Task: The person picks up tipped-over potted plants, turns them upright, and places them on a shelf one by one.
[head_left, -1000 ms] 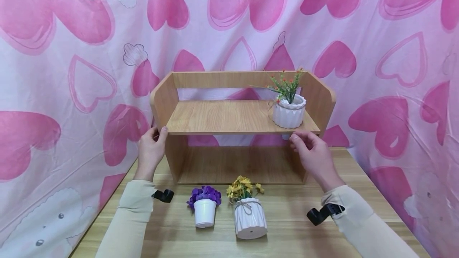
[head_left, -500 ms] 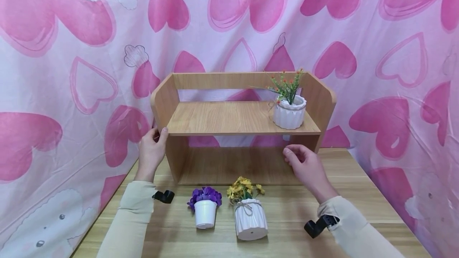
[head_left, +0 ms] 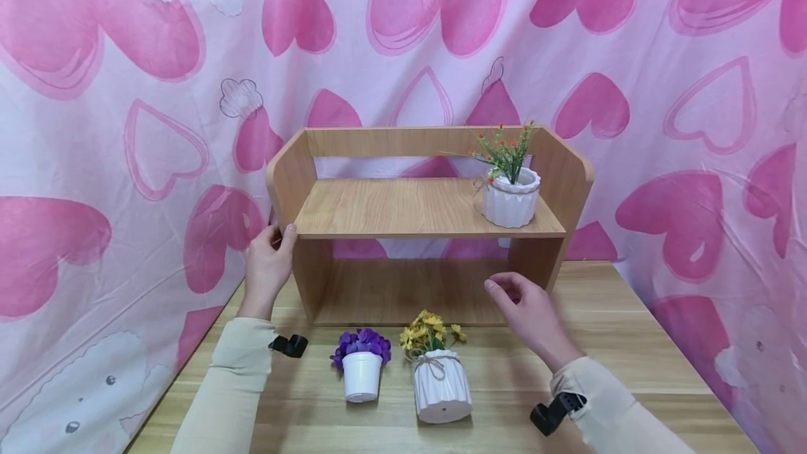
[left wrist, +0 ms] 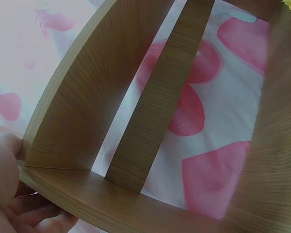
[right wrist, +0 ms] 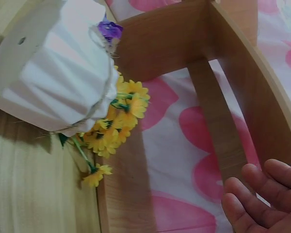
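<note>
My left hand (head_left: 270, 268) grips the front edge of the left side panel of a two-tier wooden shelf (head_left: 372, 205). In the left wrist view its thumb and curled fingers lie on either side of the board. My right hand (head_left: 528, 314) hovers before the lower tier, fingers loosely bent and holding nothing. A white fluted pot (head_left: 511, 202) with small red flowers stands upright at the upper tier's right end. On the table, a white pot with yellow flowers (head_left: 443, 387) and a twine bow lies on its side. Left of it is a smaller white pot with purple flowers (head_left: 362, 377).
The shelf stands on a wood-grain table (head_left: 504, 419). A pink curtain (head_left: 403, 33) printed with hearts hangs behind and along both sides. Each wrist wears a black camera; the right one (head_left: 555, 413) sits low above the table.
My right hand has moved down and left from the upper tier's front edge, below the red-flowered pot. My left hand has kept its grip on the shelf. The pots have stayed in place.
</note>
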Demonstrator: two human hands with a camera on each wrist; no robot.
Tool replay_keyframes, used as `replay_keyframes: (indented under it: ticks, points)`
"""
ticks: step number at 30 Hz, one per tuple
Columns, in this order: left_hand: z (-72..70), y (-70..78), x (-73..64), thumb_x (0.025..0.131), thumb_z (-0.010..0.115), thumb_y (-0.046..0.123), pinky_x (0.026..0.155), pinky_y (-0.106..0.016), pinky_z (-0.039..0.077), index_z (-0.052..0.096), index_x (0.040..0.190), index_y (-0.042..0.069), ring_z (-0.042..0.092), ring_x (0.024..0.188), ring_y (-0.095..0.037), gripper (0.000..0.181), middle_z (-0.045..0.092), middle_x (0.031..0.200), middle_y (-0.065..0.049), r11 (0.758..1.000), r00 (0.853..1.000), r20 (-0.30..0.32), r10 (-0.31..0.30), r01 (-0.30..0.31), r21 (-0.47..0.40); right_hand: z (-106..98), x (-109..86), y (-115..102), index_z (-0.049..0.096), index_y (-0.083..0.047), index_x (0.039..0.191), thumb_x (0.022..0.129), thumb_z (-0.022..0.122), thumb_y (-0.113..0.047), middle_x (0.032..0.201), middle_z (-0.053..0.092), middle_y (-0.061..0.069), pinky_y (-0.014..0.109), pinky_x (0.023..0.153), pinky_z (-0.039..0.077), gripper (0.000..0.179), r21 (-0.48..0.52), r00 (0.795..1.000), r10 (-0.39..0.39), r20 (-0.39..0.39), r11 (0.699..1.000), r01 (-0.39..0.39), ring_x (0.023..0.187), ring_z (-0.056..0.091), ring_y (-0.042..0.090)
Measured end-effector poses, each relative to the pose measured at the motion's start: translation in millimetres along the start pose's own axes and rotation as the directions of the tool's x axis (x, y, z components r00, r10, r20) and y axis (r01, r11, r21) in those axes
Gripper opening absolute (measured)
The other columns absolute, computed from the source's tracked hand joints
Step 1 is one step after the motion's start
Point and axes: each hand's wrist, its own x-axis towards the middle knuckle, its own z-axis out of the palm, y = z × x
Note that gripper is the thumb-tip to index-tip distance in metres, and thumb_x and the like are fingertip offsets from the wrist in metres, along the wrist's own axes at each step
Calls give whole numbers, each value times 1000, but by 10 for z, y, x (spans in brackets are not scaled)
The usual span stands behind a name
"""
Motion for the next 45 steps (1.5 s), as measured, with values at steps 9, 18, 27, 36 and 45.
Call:
replay_keyframes:
  ticks: [9, 18, 27, 36, 45]
  points:
    - [-7, -7, -18, 111, 56, 46, 116, -58, 54, 59, 151, -1, 63, 139, -44, 62, 63, 150, -28, 999, 999, 29, -43, 42, 7, 179, -62, 154, 67, -10, 138, 107, 63, -50, 130, 73, 10, 40, 97, 63, 50, 5, 997, 39, 73, 999, -40, 113, 66, 24]
    - [-4, -12, -26, 111, 55, 46, 116, -58, 54, 59, 150, -1, 63, 138, -44, 62, 63, 150, -27, 999, 999, 29, -45, 45, 13, 372, -143, 270, 72, -9, 128, 106, 68, -42, 113, 76, 4, 29, 84, 58, 40, -6, 996, 25, 90, 1000, -24, 99, 67, 16]
    - [9, 2, -17, 111, 55, 46, 115, -59, 54, 60, 149, -2, 64, 137, -45, 62, 64, 148, -28, 999, 999, 22, -35, 35, 11, 514, -230, 336, 73, -6, 125, 106, 69, -39, 110, 76, 2, 30, 83, 59, 38, -8, 994, 5, 107, 1000, -4, 97, 68, 13]
    - [-8, 21, -7, 111, 54, 48, 117, -59, 52, 57, 152, -1, 62, 139, -45, 64, 62, 152, -28, 999, 998, 34, -54, 54, 8, 679, -316, 427, 75, -9, 119, 104, 72, -34, 99, 74, -1, 25, 76, 58, 30, 32, 989, 1, 146, 999, -6, 87, 66, 10]
    - [-4, 3, -2, 111, 55, 46, 117, -59, 52, 58, 152, -2, 63, 139, -45, 63, 62, 151, -28, 999, 999, 25, -46, 46, 5, 810, -391, 490, 74, -7, 122, 104, 72, -35, 103, 75, 0, 28, 80, 58, 34, 38, 984, 25, 178, 999, -32, 90, 66, 11]
